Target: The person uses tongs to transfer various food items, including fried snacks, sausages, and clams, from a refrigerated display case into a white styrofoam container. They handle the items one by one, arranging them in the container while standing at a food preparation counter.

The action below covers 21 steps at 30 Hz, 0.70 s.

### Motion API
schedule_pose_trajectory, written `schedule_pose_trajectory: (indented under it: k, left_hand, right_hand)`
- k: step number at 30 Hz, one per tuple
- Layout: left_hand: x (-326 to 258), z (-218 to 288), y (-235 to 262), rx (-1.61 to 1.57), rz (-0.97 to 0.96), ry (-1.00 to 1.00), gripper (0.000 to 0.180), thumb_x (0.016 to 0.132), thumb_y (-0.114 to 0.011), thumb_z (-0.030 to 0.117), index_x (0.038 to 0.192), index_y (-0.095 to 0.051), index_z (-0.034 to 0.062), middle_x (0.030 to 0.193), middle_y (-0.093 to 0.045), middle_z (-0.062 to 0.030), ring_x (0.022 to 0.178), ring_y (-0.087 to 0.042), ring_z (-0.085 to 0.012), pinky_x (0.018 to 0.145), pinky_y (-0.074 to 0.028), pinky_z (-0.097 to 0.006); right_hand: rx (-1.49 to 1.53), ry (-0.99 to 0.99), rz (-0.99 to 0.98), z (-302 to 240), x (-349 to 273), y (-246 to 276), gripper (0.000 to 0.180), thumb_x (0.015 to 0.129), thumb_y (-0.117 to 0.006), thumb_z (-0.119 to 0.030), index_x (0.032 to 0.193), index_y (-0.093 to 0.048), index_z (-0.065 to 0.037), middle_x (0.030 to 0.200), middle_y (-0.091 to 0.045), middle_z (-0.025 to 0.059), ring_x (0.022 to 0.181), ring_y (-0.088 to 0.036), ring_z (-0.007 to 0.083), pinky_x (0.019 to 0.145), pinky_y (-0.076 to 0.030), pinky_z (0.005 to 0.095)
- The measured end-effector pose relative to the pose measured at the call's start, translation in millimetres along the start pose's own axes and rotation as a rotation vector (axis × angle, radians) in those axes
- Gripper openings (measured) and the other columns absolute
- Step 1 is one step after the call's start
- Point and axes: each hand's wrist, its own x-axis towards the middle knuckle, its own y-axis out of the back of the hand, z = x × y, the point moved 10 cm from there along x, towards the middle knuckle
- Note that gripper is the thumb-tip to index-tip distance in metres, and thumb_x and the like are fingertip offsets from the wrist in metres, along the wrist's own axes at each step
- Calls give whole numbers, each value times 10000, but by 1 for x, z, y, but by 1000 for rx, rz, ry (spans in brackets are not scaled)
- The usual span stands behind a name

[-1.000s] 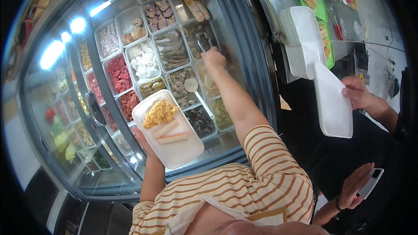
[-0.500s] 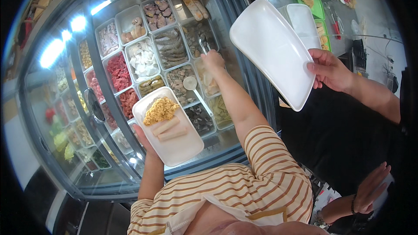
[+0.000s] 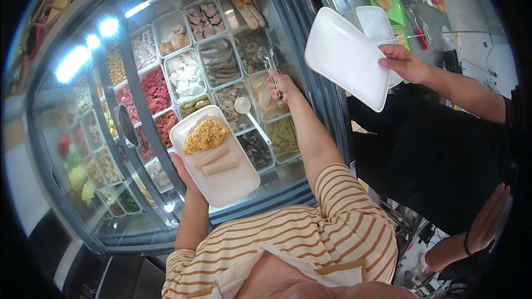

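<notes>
Right hand (image 3: pixel 282 84): clenched around the handle of metal tongs (image 3: pixel 268 61), arm stretched out over the food case, tongs pointing into a tub of dark pieces.
Left hand (image 3: pixel 185 170): grasping the white tray (image 3: pixel 227 182) from underneath, fingers curled at its near-left edge, holding it level above the case's front glass.
On the tray: a heap of yellow crumbly food (image 3: pixel 205 135) at the far end, two pale sticks (image 3: pixel 217 160) lying side by side just beside it.
Case: rows of clear tubs (image 3: pixel 188 75) with raw meats, shrimp and sliced items; a white spoon (image 3: pixel 244 107) rests in one tub.
To the right: another person's hand (image 3: pixel 404 62) holds an empty white tray (image 3: pixel 346 55) tilted, well apart from the tongs.
</notes>
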Motion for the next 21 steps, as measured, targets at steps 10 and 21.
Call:
schedule_pose_trajectory:
  k: [10, 21]
  left_hand:
    - [-28, 23, -15, -54, -100, -41, 891, 856, -296, 760, 1479, -253, 125, 1436, -397, -151, 1250, -472, -347, 1029, -401, -532]
    - [-64, 44, -42, -22, -183, -46, 877, 859, -272, 761, 1467, -291, 129, 1410, -436, -145, 1236, -488, -346, 1011, -427, -522]
  right_hand:
    - [-92, -23, -145, 3, -173, -113, 397, 910, -589, -477, 825, -487, -103, 552, -447, -33, 354, -380, 66, 320, -289, 238]
    - [-140, 152, -125, -96, -348, -129, 391, 924, -562, -471, 868, -529, -86, 573, -432, -16, 351, -366, 86, 315, -252, 225]
